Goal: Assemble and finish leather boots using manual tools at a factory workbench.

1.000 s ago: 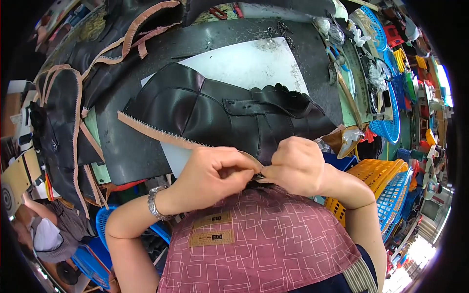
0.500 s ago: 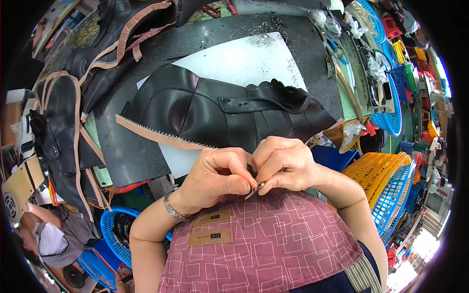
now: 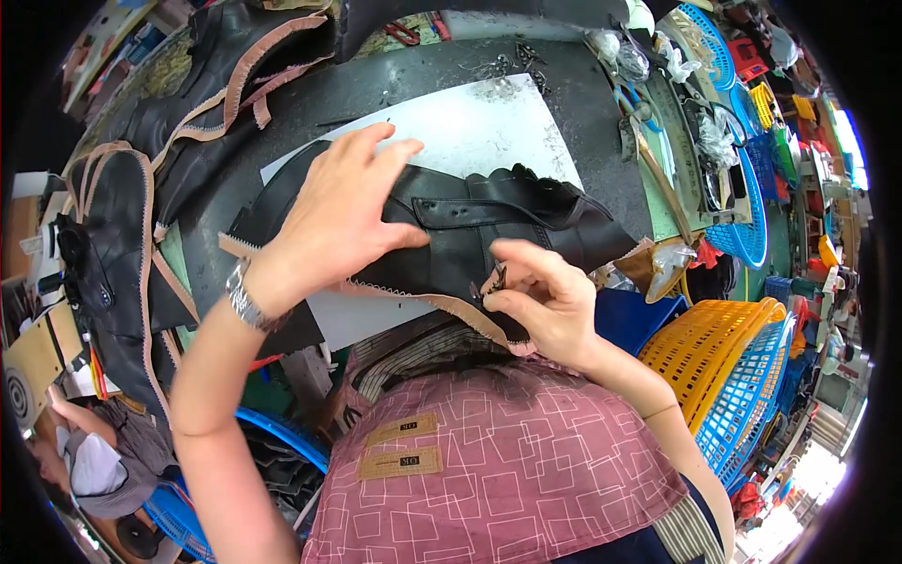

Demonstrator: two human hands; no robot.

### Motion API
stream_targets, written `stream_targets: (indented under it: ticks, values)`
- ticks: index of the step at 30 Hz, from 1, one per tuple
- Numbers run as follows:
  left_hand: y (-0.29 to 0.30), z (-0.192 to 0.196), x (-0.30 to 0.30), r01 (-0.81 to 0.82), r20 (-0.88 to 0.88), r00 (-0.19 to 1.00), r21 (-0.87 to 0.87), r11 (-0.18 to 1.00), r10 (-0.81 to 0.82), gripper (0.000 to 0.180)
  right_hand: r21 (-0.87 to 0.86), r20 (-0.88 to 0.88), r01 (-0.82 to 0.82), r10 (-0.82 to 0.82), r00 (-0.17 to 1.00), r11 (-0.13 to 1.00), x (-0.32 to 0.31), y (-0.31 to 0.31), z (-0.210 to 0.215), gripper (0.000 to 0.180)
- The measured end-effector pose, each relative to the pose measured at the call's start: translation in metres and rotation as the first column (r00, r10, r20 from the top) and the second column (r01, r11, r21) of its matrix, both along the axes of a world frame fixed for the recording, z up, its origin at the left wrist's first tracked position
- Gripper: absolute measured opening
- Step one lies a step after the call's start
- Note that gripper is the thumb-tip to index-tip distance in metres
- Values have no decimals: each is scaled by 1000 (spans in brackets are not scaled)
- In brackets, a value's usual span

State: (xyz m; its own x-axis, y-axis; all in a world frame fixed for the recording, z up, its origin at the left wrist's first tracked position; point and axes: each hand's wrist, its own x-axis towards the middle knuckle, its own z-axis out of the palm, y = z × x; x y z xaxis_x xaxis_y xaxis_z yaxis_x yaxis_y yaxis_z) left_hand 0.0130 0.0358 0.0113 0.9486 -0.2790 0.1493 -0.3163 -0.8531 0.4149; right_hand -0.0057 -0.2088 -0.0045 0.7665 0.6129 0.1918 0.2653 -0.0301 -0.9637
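A black leather shoe upper [image 3: 451, 249] lies in front of me, partly on a white sheet [image 3: 442, 127]. It has a strap [image 3: 470, 211] with small holes and a tan zigzag-stitched edging [image 3: 465, 313]. My left hand [image 3: 352, 202] is over the left part of the upper, fingers spread, holding nothing; it hides part of the leather. Close to the upper's near edge, my right hand [image 3: 554, 305] pinches a small dark metal piece [image 3: 497, 277] between thumb and fingers. The piece's exact kind is too small to make out.
More black uppers with tan edging [image 3: 117, 235] are piled at the left. Small dark metal bits [image 3: 528, 58] lie on the dark mat [image 3: 413, 75]. Tools [image 3: 644, 108] lie at the right, beyond yellow baskets [image 3: 714, 343]. A person [image 3: 103, 442] sits at the lower left.
My left hand has left the right hand, moved up and left over the upper and spread its fingers. The right hand has shifted slightly right, still pinching. The upper's near edging now lies in view.
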Motion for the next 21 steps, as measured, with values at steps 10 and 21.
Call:
stream_targets:
  ticks: [10, 21]
  values:
    - [4, 13, 37, 330, -506, 813, -9, 944, -289, 47, 351, -367, 77, 61, 928, 933, 10, 7, -32, 22]
    - [-4, 55, 10, -205, -779, 434, -574, 792, -453, 26, 348, -681, 197, 103, 725, 917, -12, 6, 12, 17]
